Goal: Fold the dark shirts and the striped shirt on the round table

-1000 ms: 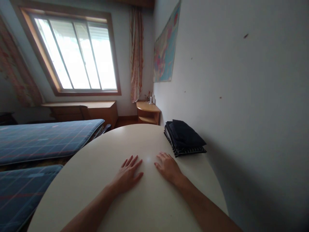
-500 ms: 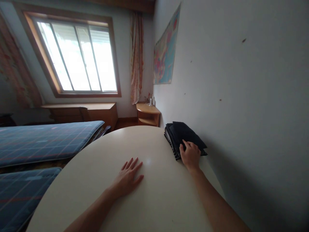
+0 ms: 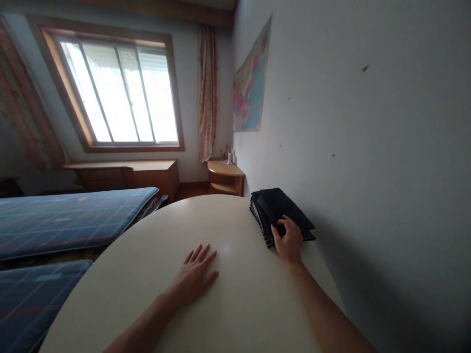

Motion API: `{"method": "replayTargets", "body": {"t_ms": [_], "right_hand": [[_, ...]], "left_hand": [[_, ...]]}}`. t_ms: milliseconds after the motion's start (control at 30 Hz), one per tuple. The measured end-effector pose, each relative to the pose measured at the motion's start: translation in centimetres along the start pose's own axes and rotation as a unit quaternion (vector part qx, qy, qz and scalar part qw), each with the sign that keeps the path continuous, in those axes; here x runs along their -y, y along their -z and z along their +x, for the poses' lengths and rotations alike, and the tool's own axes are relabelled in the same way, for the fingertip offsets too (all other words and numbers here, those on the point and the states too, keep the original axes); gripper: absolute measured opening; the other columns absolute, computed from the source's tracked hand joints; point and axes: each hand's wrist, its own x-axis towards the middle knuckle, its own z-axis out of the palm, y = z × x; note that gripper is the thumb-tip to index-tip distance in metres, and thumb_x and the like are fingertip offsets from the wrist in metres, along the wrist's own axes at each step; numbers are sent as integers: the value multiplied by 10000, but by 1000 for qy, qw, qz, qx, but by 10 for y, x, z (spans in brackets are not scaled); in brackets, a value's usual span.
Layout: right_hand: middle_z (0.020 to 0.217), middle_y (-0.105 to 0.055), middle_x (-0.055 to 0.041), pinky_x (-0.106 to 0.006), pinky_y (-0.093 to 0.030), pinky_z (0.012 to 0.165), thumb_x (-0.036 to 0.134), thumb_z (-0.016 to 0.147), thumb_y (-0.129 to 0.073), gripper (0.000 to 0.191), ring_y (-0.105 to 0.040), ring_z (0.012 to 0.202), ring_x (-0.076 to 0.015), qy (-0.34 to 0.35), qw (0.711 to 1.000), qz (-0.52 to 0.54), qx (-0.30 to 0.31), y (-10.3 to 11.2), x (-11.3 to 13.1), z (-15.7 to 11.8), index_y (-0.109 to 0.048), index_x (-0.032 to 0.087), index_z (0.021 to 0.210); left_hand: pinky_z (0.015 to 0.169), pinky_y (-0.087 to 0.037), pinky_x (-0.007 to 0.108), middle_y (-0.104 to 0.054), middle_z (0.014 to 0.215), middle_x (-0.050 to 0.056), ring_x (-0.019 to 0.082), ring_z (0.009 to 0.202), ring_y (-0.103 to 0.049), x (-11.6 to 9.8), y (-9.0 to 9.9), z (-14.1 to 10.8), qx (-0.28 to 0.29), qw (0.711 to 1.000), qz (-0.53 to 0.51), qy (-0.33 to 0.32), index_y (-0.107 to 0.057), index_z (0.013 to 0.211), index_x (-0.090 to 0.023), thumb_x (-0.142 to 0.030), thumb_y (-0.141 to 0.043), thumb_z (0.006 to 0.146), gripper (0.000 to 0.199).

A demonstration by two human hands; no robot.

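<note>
My left hand (image 3: 195,274) lies flat on the white round table (image 3: 235,304), fingers spread and nothing in them. On the right, by the wall, sits a stack of dark folded cloths (image 3: 283,206). Its left and lower edges show white stripes or stitching. My right hand (image 3: 289,240) is at the near side of the stack, thumb and index finger bent together on the edge of the top dark cloth. The other right fingers are curled, and their tips are partly hidden.
A white wall (image 3: 386,196) with a map (image 3: 252,83) runs close along the table's right side. Mattresses with blue checks (image 3: 73,220) lie to the left. Farther back are a wooden desk (image 3: 154,169), a corner shelf (image 3: 225,169) and a window (image 3: 121,93).
My right thumb and index finger have drawn closer together at the top cloth's edge. My left hand keeps its place on the table. The view has tilted slightly.
</note>
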Motion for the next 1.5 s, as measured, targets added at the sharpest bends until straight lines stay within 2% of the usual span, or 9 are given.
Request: {"method": "replayTargets", "body": {"t_ms": [167,333,467,600,833,1033,1167,1333,1500], "right_hand": [[1251,-627,-131,-468,-361,1057,468,903,-456,248,-503,1244,-288,47,987,152,-7,10,14,-10,-541,244,967],[996,-664,-81,-364,-511,793,468,939,-494,255,-634,877,-223,130,943,302,51,10,42,-47,-541,235,1031],[898,-644,-55,-326,-515,730,430,957,-482,215,-617,784,-196,185,921,332,82,8,60,-72,-562,237,1012],[893,-631,-48,-322,-520,746,452,948,-493,244,-614,803,-197,137,930,329,93,10,66,-67,-557,229,1023],[1010,-667,-73,-358,-514,874,497,949,-488,338,-647,936,-210,44,945,311,91,4,47,-40,-536,208,1117],[1549,-342,-128,-518,-297,1148,537,841,-628,512,-327,1420,-330,215,961,95,148,14,61,-55,-593,235,1254],[1578,-298,-125,-512,-286,1152,349,742,-714,588,-289,1435,-343,241,946,43,212,18,76,-69,-568,229,1298],[1244,-648,-77,-368,-434,1020,163,805,-574,378,-574,1172,-240,224,907,63,350,13,68,-69,-659,223,1168],[1091,-695,-57,-364,-443,937,229,896,-539,213,-617,1041,-232,223,911,32,345,17,68,-66,-701,229,1034]], "left_hand": [[1204,-220,521,-261,1613,80,299,1491,-205,-2,-3,1,-29,999,-21,11,-211,1573,-255,-483,-470,943,718],[1177,-302,483,-40,1655,140,304,1502,-170,-13,0,5,-204,977,-62,12,77,1574,-212,-411,-523,926,906],[1154,-348,472,-295,1578,167,301,1456,-303,-17,11,6,-302,948,-99,10,-171,1536,-200,-436,-463,962,686],[1091,-427,418,-584,1324,98,252,1255,-550,-21,20,3,-284,942,-175,24,-535,1231,-247,-402,-361,998,330],[995,-480,427,-669,1222,108,279,1125,-634,-42,13,5,-176,939,-287,70,-546,1308,-201,-308,-585,814,507],[849,-531,364,-726,1035,86,265,972,-678,-28,27,15,-265,801,-507,178,-639,1124,-177,-366,-663,696,468],[685,-538,308,-737,1018,79,219,786,-694,-27,51,13,-210,694,-660,199,-594,1220,-176,-384,-740,625,647],[766,-532,337,-738,1062,122,267,904,-699,-6,86,0,-199,756,-602,159,-666,1048,-164,-459,-813,553,595],[689,-553,348,-738,979,43,254,826,-694,79,102,-85,-409,774,-410,256,-623,936,-222,-638,-716,587,551]]}}
